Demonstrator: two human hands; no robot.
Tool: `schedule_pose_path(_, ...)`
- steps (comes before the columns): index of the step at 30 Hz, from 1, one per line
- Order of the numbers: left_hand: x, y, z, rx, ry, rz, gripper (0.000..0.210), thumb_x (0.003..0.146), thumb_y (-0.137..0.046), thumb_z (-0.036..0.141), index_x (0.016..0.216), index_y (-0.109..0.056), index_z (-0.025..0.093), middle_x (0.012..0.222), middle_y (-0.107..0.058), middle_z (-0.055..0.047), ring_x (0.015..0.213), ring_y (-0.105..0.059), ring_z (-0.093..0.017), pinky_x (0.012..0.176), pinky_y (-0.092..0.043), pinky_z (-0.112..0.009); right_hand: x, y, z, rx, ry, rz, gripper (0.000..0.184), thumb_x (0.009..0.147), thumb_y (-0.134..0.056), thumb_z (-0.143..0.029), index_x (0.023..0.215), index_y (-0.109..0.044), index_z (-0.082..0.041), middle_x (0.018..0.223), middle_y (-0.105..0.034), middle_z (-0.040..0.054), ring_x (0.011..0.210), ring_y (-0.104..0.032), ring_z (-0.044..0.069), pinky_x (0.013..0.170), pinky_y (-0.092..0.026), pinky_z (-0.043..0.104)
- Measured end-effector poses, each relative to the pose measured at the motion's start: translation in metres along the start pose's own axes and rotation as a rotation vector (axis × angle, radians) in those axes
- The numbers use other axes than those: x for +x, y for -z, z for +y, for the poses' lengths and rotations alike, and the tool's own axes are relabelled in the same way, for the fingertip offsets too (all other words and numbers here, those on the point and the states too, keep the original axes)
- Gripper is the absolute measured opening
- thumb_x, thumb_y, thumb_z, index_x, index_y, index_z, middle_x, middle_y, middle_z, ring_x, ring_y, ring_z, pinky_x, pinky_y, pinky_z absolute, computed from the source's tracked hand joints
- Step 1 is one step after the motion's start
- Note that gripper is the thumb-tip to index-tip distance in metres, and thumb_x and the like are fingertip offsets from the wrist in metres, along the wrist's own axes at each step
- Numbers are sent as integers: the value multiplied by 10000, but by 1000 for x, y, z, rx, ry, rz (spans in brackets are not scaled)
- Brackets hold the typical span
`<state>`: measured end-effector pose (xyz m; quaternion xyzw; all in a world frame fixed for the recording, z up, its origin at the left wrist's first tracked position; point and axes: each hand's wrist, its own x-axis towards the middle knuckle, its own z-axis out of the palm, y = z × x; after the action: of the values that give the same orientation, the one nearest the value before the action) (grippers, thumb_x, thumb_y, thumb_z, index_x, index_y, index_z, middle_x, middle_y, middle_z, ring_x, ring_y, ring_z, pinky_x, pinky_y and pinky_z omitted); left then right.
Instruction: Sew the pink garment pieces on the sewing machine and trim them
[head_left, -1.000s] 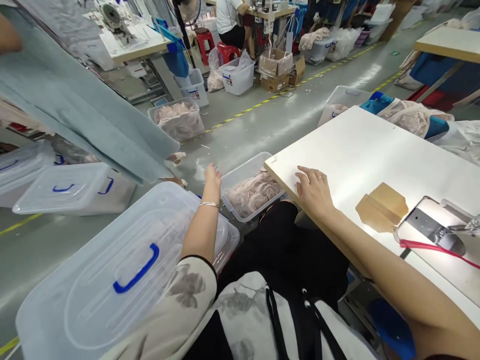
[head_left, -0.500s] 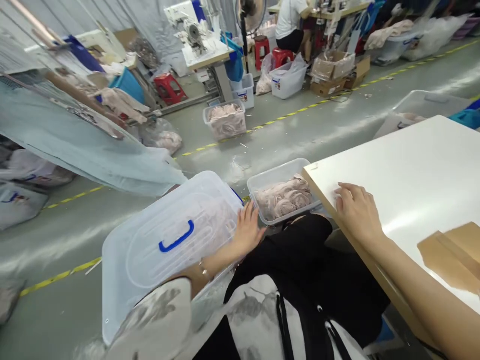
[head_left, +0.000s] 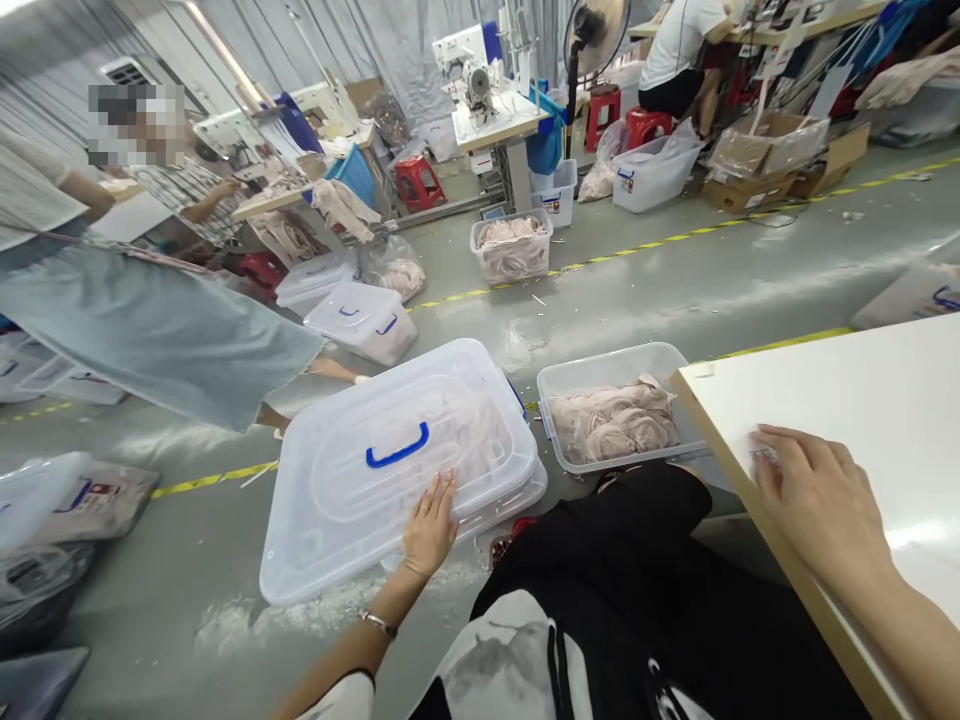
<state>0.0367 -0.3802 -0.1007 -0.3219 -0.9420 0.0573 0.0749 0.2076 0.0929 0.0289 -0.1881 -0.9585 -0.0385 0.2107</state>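
My left hand [head_left: 429,525] lies flat, fingers together, on the near edge of a large clear plastic bin's lid [head_left: 352,500] with a blue handle [head_left: 397,446]. It holds nothing. My right hand [head_left: 821,500] rests palm down near the corner of a white table [head_left: 885,400], fingers spread slightly, also holding nothing. Between the lid and the table sits a small open clear tub [head_left: 600,362] filled with pink fabric pieces [head_left: 615,425]. My black-clad lap fills the bottom centre.
A person in a long light-blue skirt [head_left: 150,330] stands at the left. Lidded bins [head_left: 364,320], another tub of pink fabric [head_left: 514,245], sewing tables [head_left: 495,110], red stools and cardboard boxes stand across the grey floor. A seated worker [head_left: 679,50] is at the back.
My view swung left. My left hand slid from the lid's right edge to its near edge. My right hand stayed on the table corner.
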Motion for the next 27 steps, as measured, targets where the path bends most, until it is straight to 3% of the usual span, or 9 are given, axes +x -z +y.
schedule_pose_path(4, 27, -2, -34, -17, -21, -32, 605, 833, -524, 130, 1437, -553, 163, 1529, -480, -93, 1452, -417, -256, 1136, -431, -378, -1, -3, 4, 1, 2, 19, 319, 973, -367, -287, 1040, -656, -171, 1125, -713, 164, 1010, -638, 362, 722, -515, 462)
schedule_pose_path(8, 72, -10, -57, -19, -42, -25, 642, 806, -577, 160, 1447, -539, 185, 1525, -492, -104, 1454, -417, -266, 1134, -424, -394, -3, -8, 8, 3, 55, 62, 301, 939, -364, -281, 1029, -634, -184, 1099, -711, 179, 948, -628, 375, 670, -498, 472)
schedule_pose_path(15, 139, -12, -59, -124, -75, 79, 569, 885, -580, 371, 1390, -560, 108, 1509, -512, -175, 1442, -426, -335, 1164, -370, -476, -3, -7, 5, 3, 117, 141, 267, 915, -373, -276, 1041, -597, -203, 1073, -710, 176, 905, -622, 372, 639, -486, 460)
schedule_pose_path(18, 154, -5, -37, -188, -69, 155, 580, 925, -538, 409, 1409, -512, 90, 1536, -461, -221, 1467, -374, -363, 1203, -271, -568, -3, -5, 3, 20, 86, 113, 297, 921, -368, -284, 1102, -593, -216, 1102, -702, 176, 961, -633, 384, 672, -495, 478)
schedule_pose_path(21, 180, -2, 4, -288, -151, 176, 490, 964, -485, 379, 1387, -515, 134, 1537, -467, -185, 1484, -343, -326, 1221, -247, -561, -3, -2, 1, -8, 49, 99, 300, 966, -362, -296, 1112, -603, -194, 1136, -696, 184, 996, -637, 378, 732, -503, 477)
schedule_pose_path(24, 220, -13, 59, -441, -291, 99, 382, 967, -485, 316, 1316, -562, 182, 1518, -487, -143, 1474, -354, -300, 1215, -282, -535, -4, 1, -1, -19, 77, 122, 214, 1000, -431, -253, 1053, -615, -158, 1086, -718, 170, 960, -655, 313, 825, -502, 429)
schedule_pose_path(27, 270, -40, 120, -583, -356, -60, 327, 953, -512, 247, 1262, -590, 173, 1474, -505, -162, 1424, -405, -313, 1189, -326, -533, -5, 0, -1, 35, 38, 101, 170, 999, -493, -234, 1078, -614, -143, 1103, -715, 164, 1006, -644, 288, 872, -493, 417)
